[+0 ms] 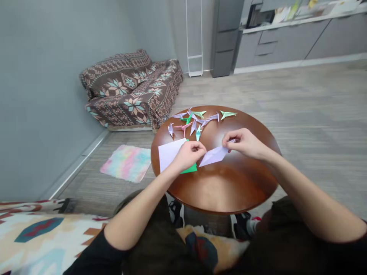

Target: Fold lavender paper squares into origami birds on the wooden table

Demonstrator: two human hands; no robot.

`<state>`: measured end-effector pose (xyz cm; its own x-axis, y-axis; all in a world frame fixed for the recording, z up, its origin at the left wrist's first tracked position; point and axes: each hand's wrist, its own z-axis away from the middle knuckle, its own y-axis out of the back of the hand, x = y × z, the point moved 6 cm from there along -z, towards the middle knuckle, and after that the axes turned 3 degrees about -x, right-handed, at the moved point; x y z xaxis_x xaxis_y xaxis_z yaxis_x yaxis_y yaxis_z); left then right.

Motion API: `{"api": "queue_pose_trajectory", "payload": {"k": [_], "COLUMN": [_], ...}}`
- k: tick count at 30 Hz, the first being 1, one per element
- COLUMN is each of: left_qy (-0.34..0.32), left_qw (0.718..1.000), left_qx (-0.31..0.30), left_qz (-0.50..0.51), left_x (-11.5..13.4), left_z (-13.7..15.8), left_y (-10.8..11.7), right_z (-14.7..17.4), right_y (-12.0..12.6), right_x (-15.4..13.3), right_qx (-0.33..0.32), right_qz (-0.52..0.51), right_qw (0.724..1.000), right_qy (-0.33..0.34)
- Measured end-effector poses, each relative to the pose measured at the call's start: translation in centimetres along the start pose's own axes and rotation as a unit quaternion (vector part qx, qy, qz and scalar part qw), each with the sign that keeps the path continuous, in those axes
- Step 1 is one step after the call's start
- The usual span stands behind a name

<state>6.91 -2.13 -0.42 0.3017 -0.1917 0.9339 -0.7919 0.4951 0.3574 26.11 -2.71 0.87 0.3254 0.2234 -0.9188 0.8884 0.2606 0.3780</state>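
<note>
A folded sheet of lilac paper (214,156) is stretched between my two hands, just over the round wooden table. My right hand (242,142) pinches its upper right end between thumb and fingers. At the opposite end, my left hand (189,153) has its fingertips closed at the paper's left corner. Under and beside my left hand lie flat sheets, a pale lilac one (169,153) and a green one (191,169) partly covered by it. Beyond my hands rest several folded paper figures in lilac, green and pink, among them a pink one (184,127).
The round brown table (223,193) stands in front of my knees. A light green paper figure (228,114) lies near its far edge. Past the table are a sofa with a patterned cover (134,91), a pastel rug (127,162) and grey kitchen cabinets (286,46).
</note>
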Motion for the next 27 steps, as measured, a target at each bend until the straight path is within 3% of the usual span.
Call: {"api": "queue_pose_trajectory", "payload": {"k": [3, 6, 8, 11, 14, 18, 22, 24, 27], "left_qy": [0.005, 0.030, 0.056, 0.106, 0.108, 0.100, 0.100, 0.078, -0.004], "left_qw": [1.000, 0.991, 0.986, 0.979, 0.981, 0.983, 0.977, 0.974, 0.967], "left_qx": [-0.011, -0.132, -0.158, -0.142, -0.126, -0.125, -0.134, -0.122, -0.040], "left_qz": [0.003, 0.000, 0.020, 0.097, 0.098, 0.093, 0.132, 0.174, 0.251], "left_x": [0.1, -0.3, -1.1, -2.6, -2.8, -2.0, -1.5, -1.3, -1.2], "left_z": [-1.6, -2.7, -3.0, -3.2, -3.7, -4.2, -4.2, -4.1, -3.7], "left_y": [-0.4, -2.3, -2.8, -2.4, -1.6, -1.1, -0.7, -0.1, 1.4], "right_z": [-1.1, -1.7, -1.7, -1.3, -0.6, 0.0, -0.2, -0.4, -0.2], "right_y": [-0.3, -0.3, 0.4, 2.3, 3.0, 0.5, -0.6, -0.6, 0.1], "right_x": [1.0, 2.3, 3.5, 5.1, 5.0, 3.5, 2.7, 2.6, 3.0], "right_qx": [-0.014, -0.029, -0.019, 0.041, 0.093, -0.014, -0.034, -0.012, 0.100], "right_qz": [-0.009, -0.012, -0.010, 0.007, -0.003, -0.095, -0.080, -0.102, -0.136], "right_qw": [1.000, 0.999, 1.000, 0.999, 0.996, 0.995, 0.995, 0.993, 0.985], "right_qy": [-0.002, -0.011, -0.020, -0.028, -0.005, 0.010, -0.038, -0.050, -0.046]}}
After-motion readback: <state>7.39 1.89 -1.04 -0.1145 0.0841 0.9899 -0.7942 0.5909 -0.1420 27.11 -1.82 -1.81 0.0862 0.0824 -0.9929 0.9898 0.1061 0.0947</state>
